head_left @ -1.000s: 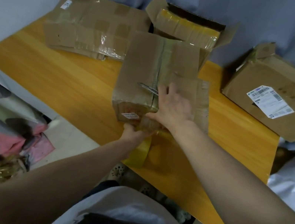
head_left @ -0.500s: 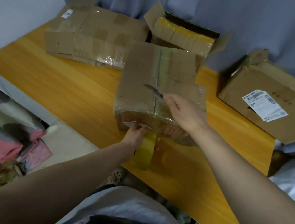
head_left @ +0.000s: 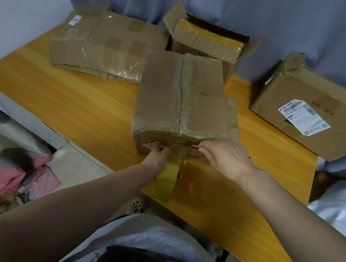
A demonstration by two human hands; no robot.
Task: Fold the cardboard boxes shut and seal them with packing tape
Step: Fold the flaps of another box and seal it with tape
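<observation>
A closed cardboard box (head_left: 161, 97) stands mid-table, clear tape running along its top seam and down its near face. My left hand (head_left: 157, 157) holds a yellowish tape roll (head_left: 164, 182) just below that near face, with the strip still joined to the box. My right hand (head_left: 224, 157) pinches a small metal blade (head_left: 195, 146) whose tip lies against the tape on the near face, right of my left hand.
On the wooden table (head_left: 69, 102) a flattened taped box (head_left: 103, 50) lies back left. An open box (head_left: 208, 38) stands behind the middle one. A labelled box (head_left: 321, 114) sits at the right edge. Crumpled fabric (head_left: 0, 170) lies on the floor left.
My right hand left the box top, picked up the blade lying there and brought it down to the near face. My left hand stayed at the near face with the roll.
</observation>
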